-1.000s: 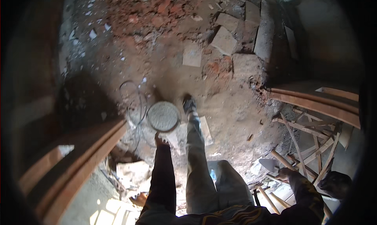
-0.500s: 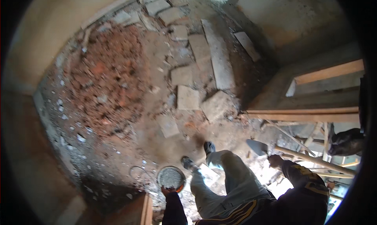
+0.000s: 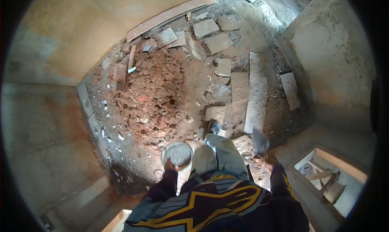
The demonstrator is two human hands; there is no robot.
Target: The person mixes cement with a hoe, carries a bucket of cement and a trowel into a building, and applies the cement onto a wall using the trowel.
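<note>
The left arm (image 3: 165,184) hangs down, and the left hand (image 3: 169,165) has its fingers gripping the near edge of the round bucket (image 3: 177,143), just left of the legs (image 3: 203,158). The right arm (image 3: 279,181) reaches out, fingers of the right hand (image 3: 269,159) closed around a trowel (image 3: 261,141)

With our left hand at the rim of a bucket (image 3: 179,153) at ten o'clock and a trowel (image 3: 260,141) in our right at one, we face slabs (image 3: 219,43) at twelve, a rubble heap (image 3: 153,94) at eleven, a plank (image 3: 255,96) beyond the trowel, and a window frame (image 3: 341,164) at three.
</note>
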